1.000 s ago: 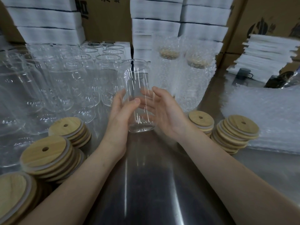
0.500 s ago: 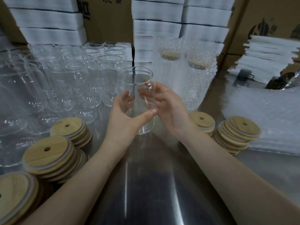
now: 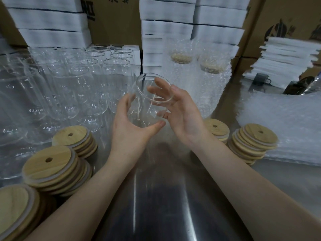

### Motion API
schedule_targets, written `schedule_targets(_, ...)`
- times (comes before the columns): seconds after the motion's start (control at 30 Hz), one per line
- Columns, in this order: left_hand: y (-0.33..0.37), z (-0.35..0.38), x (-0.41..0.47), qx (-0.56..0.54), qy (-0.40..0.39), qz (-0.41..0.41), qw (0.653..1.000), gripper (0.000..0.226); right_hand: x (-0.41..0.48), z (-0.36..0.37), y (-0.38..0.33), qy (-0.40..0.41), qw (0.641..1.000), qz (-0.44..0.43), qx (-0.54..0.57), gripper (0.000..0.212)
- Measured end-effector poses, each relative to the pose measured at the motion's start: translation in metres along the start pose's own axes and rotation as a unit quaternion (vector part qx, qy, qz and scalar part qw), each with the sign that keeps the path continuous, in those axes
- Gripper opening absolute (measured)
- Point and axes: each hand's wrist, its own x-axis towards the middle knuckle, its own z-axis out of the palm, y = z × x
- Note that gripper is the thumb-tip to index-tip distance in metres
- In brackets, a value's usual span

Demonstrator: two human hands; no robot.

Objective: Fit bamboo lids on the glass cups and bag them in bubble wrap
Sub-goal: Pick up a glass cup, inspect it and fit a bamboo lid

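Left hand (image 3: 128, 126) grip curled round the tilted glass cup (image 3: 140, 98) at its base, right hand (image 3: 182, 115) spread loosely against its rim: stand it upright before seating a bamboo lid (image 3: 258, 134) squarely.

From here the glass cup (image 3: 152, 100) at centre reads clear and colourless, like the cups (image 3: 69, 87) massed at upper left. The bamboo lids (image 3: 50, 164) stacked at lower left and right are pale tan, wood-grained, with whitish rims. I see the bubble wrap (image 3: 286, 122) at right as milky white and dimpled. Foam sheets (image 3: 166, 20) along the top are white, cardboard boxes (image 3: 284, 23) are brown with black print, and the table (image 3: 156, 197) is grey.
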Motion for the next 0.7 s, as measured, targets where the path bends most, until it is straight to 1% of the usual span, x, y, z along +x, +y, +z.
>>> schedule_targets(0.27,0.000,0.001,0.000,0.053,0.010,0.032,0.998,0.087,0.002,-0.009,0.000,-0.018,0.994,0.019,0.108,0.030)
schedule_targets(0.37,0.000,0.002,0.000,0.088,0.017,0.054,0.994,0.080,0.005,-0.011,0.001,-0.014,0.992,0.034,0.124,0.029)
schedule_targets(0.5,0.000,0.001,-0.002,0.163,0.013,0.095,0.982,0.089,0.006,-0.014,0.001,-0.008,0.989,0.056,0.138,0.025)
schedule_targets(0.6,0.003,0.002,-0.003,0.194,0.021,0.134,0.972,0.084,0.006,-0.013,0.000,0.000,0.988,0.066,0.142,0.029)
schedule_targets(0.7,0.002,0.002,-0.004,0.222,0.027,0.153,0.963,0.080,0.005,-0.012,-0.002,0.008,0.989,0.070,0.129,0.042)
